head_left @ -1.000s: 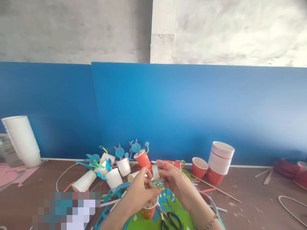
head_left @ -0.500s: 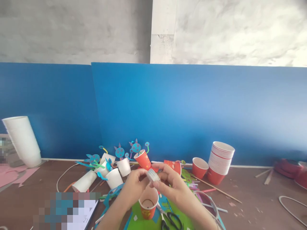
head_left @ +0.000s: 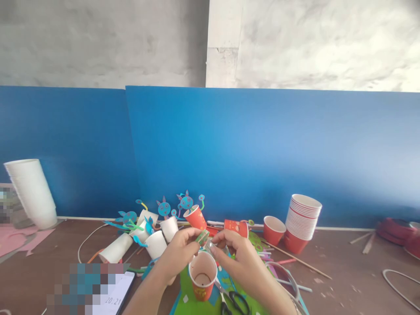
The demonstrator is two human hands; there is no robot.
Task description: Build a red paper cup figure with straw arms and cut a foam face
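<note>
Left grip pinching green piece, right grip pinching silvery piece, screen reading "20:21", red cup, gold print illegible

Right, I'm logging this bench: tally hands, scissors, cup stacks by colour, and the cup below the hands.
Left hand, right hand: 2
Cup below hands: 1
Scissors: 1
White cup stack: 1
Red-and-white cup stack: 1
Total: 6

Clear held piece glossy, plastic-like; front cup paper; wall rough, matt.
</note>
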